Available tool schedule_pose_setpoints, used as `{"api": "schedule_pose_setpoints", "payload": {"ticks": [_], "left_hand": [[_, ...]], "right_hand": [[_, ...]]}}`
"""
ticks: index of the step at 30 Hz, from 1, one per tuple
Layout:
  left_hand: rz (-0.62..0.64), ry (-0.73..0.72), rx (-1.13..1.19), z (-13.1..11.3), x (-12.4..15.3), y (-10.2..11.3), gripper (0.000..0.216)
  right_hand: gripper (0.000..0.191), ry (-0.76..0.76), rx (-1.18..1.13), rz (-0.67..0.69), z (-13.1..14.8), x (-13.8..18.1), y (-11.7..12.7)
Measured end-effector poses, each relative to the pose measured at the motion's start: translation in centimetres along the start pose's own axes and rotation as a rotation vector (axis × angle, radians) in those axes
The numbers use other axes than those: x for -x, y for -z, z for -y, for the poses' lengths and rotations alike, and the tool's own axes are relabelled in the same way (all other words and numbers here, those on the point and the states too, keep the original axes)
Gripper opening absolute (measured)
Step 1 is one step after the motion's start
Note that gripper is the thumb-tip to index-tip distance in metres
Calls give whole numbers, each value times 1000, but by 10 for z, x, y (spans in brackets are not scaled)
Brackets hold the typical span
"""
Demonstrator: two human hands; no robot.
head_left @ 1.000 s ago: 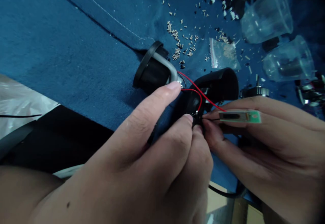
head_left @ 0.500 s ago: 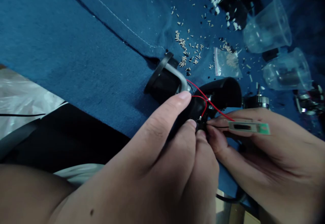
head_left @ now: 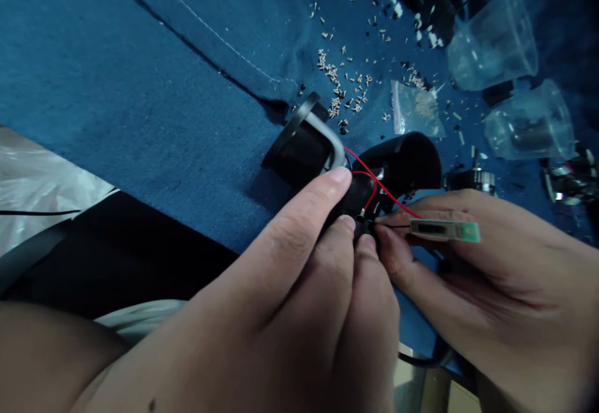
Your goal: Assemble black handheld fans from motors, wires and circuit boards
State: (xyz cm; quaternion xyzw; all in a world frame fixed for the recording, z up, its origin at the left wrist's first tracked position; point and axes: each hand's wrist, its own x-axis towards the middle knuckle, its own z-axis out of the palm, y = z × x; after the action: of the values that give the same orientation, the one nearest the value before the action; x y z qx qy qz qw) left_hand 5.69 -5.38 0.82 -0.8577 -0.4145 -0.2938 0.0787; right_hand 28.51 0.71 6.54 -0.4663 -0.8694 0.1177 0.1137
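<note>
My left hand (head_left: 304, 269) is closed around a black plastic housing (head_left: 297, 154) with a round flanged end and a bent grey tube (head_left: 327, 137) along it. Its index finger presses near the tube's lower end, and the other fingertips sit lower on the housing. My right hand (head_left: 472, 269) pinches a thin black wire (head_left: 400, 226) close to those fingertips. That wire leads to a small circuit board (head_left: 444, 229) with a green end, lying against my right fingers. Red wires (head_left: 386, 188) loop between board and housing. Behind them is a curved black shell (head_left: 414, 160). The pinch point is partly hidden.
Many small screws (head_left: 332, 76) lie scattered on the blue cloth (head_left: 163, 120). Beyond are a clear zip bag (head_left: 416, 110) of small parts and two clear plastic cups (head_left: 493, 42) on their sides. A ridged black metal part (head_left: 477, 180) stands beyond my right hand.
The circuit board and my right hand have shifted slightly left and up in view. Both hands keep their grips; the whole scene has drifted a little with the camera.
</note>
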Motion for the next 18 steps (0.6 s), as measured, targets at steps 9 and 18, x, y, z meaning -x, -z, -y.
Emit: {"api": "schedule_pose_setpoints", "payload": {"ticks": [9,18], "left_hand": [[64,-140,-71,6,-5,5,55],[142,-155,127,13,5,4,46]], "right_hand": [[7,-11,39,-16,2,-10,0],[15,94,-80,-38,0,-21,1]]}}
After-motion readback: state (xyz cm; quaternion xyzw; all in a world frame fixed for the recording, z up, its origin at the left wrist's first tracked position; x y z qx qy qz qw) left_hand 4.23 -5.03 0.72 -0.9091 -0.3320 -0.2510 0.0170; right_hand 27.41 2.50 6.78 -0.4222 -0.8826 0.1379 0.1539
